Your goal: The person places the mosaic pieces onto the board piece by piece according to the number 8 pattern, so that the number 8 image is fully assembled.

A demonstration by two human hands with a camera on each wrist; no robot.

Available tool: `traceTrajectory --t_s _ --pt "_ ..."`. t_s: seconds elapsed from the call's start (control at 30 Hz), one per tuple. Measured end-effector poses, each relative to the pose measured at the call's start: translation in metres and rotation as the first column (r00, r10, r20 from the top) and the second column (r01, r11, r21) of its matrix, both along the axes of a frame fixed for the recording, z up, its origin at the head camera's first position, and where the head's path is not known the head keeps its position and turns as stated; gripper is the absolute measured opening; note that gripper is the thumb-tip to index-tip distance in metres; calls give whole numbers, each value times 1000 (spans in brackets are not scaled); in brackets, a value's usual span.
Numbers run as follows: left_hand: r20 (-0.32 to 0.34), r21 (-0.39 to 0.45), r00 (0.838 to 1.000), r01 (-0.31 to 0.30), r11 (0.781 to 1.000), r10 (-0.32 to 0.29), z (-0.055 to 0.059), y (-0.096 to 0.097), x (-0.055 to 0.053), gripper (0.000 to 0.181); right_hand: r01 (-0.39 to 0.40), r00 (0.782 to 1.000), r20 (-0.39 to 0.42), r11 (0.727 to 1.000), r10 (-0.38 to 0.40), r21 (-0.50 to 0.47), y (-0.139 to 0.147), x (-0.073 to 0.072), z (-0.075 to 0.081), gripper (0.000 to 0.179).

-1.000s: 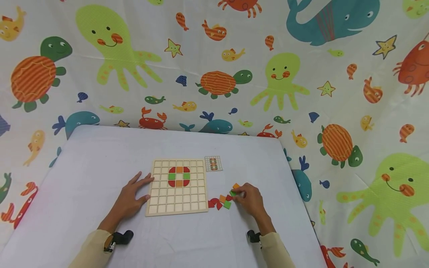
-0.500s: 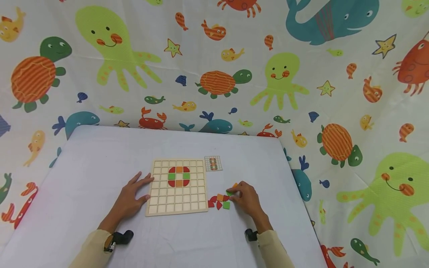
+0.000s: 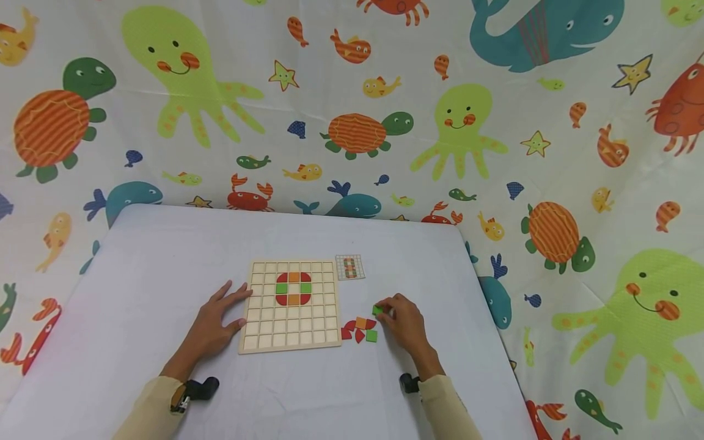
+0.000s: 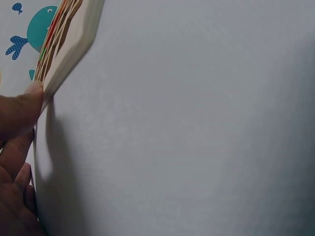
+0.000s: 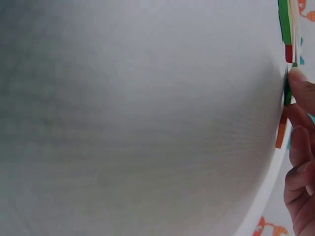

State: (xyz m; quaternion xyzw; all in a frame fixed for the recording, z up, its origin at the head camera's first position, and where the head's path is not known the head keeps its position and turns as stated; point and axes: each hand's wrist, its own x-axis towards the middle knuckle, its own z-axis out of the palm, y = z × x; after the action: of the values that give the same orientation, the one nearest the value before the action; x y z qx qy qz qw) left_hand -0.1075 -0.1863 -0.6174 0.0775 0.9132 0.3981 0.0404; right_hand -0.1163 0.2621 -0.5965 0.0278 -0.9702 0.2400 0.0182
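Note:
My left hand [image 3: 211, 321] rests at the left edge of a wooden grid board [image 3: 291, 338], fingers mostly straight, fingertips touching its rim. In the left wrist view the thumb [image 4: 22, 110] lies against the board's corner. Set in the upper middle of the board is a ring of red, orange and green tiles. On the right, my right hand [image 3: 406, 321] pinches a green square tile [image 3: 376, 310] between thumb and fingers, just above a small loose pile. An orange tile [image 5: 281, 129] shows beside those fingers in the right wrist view; the hand hides it from the head view.
The loose pile holds several red pieces [image 3: 360, 336], an orange square [image 3: 360, 323] and a green square [image 3: 371, 336], right of the board. A small pattern card [image 3: 350, 267] lies by the board's upper right corner. White cloth [image 3: 297, 397] covers the table.
My right hand has shifted slightly left and away from me, bringing the green tile apart from the pile. A red piece has slid left. The left hand keeps its place.

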Motion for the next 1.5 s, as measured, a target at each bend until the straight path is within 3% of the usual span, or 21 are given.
traceTrajectory --t_s 0.3,0.63,1.0,1.1,1.33,1.5 --pt "-23 -2 1000 -2 1000 2 -3 0 -1 72 -65 994 79 996 70 -64 -4 12 1 22" --pt "-7 -3 1000 0 1000 0 -2 -1 0 72 -108 987 114 993 113 -50 -13 14 4 24" --pt "-11 6 1000 0 1000 0 1 0 0 71 -64 980 172 980 97 -189 -15 12 7 24" --pt "-11 5 1000 1 1000 -1 1 0 1 71 -60 983 149 961 104 -271 -17 12 7 21" --pt "-12 4 1000 -4 1000 4 0 0 1 71 -118 983 71 885 167 -451 -36 8 18 8" --pt "-18 8 1000 -2 1000 3 -1 0 0 72 -160 978 30 833 207 -530 -51 2 21 15"
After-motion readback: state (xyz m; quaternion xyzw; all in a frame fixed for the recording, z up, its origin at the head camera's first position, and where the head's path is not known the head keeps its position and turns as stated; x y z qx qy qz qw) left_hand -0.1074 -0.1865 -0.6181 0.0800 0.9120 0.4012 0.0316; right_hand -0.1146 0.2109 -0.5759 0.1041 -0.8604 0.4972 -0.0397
